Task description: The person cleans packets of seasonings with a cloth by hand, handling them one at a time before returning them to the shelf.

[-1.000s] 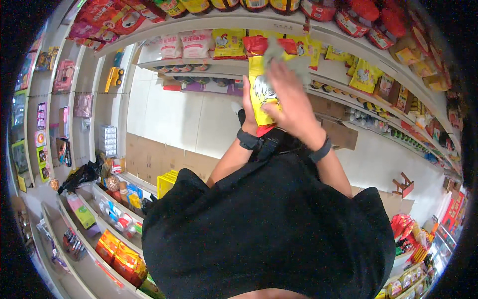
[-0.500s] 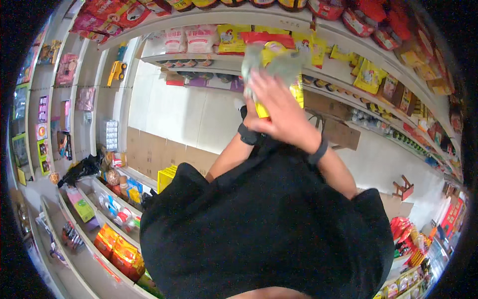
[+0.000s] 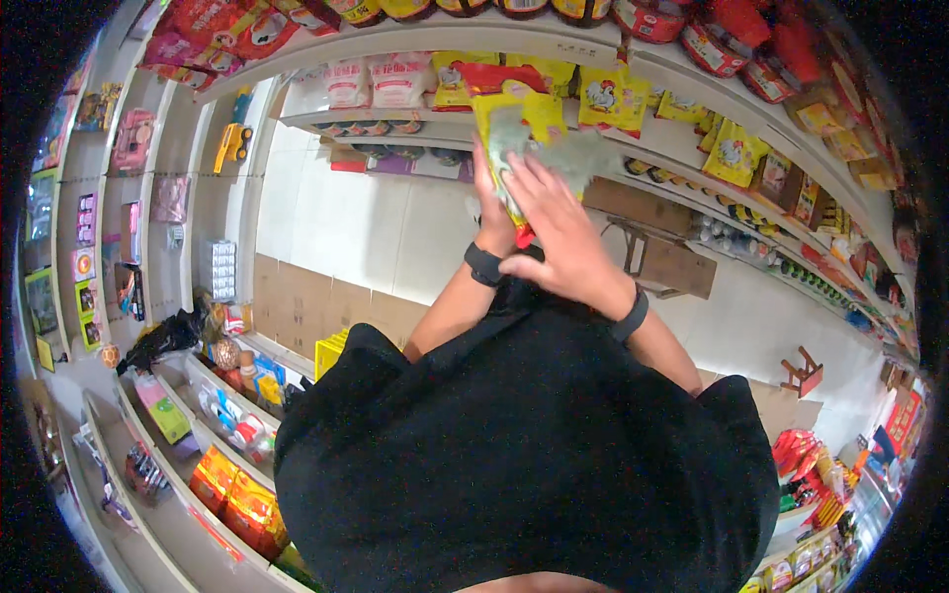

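My left hand (image 3: pixel 488 210) grips a yellow snack packet (image 3: pixel 535 111) with red at its lower end and holds it upright in front of the shelves. My right hand (image 3: pixel 561 235) lies across the packet's front, pressing a grey-green cloth (image 3: pixel 578 153) against it with the fingertips. Both wrists wear black bands. My black shirt fills the lower middle of the view and hides my forearms below the elbows.
Curved white store shelves (image 3: pixel 425 40) ring the view, stocked with yellow and red packets (image 3: pixel 732 153) above and right, boxed toys (image 3: pixel 133 143) at left, and jars and bags (image 3: pixel 237 435) at lower left. A small red stool (image 3: pixel 803 371) and cardboard boxes (image 3: pixel 672 262) stand on the pale floor.
Both hands have lifted the packet higher toward the top shelf. My right hand has slid down over its front, and the cloth now shows above my fingers.
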Demonstrator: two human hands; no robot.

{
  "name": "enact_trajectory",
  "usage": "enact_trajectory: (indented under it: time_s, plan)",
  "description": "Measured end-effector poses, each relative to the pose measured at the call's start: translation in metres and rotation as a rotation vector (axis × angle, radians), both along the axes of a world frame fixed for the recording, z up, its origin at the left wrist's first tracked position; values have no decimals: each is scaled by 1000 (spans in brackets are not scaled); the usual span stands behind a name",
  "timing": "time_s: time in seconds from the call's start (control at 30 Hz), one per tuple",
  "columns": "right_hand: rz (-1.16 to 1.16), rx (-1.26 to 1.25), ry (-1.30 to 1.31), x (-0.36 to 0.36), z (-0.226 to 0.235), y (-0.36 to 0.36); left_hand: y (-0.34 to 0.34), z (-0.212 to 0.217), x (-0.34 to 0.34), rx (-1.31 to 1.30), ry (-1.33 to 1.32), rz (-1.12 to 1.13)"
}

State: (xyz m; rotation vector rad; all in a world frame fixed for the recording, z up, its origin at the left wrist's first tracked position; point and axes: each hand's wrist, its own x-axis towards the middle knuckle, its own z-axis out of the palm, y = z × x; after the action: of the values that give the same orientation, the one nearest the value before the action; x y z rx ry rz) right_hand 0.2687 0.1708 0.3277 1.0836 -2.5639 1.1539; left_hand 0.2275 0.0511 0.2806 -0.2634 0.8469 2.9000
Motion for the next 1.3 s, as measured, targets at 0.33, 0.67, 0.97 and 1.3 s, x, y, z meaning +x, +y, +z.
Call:
enact_trajectory:
  time_s: [0.33, 0.67, 0.97, 1.3]
  plan:
    - [-275, -497, -655, -14, -61, 28, 29, 7, -2, -868, 339, 72]
    - [-446, -1109, -1179, -23, -63, 83, 6, -1, -12, -619, 130, -147]
    - [-285, -1019, -1229, -17, -34, 102, 29, -7, 3, 46, -162, -441]
    - [-596, -643, -671, -13, -25, 94, 35, 0, 5, 341, -117, -438]
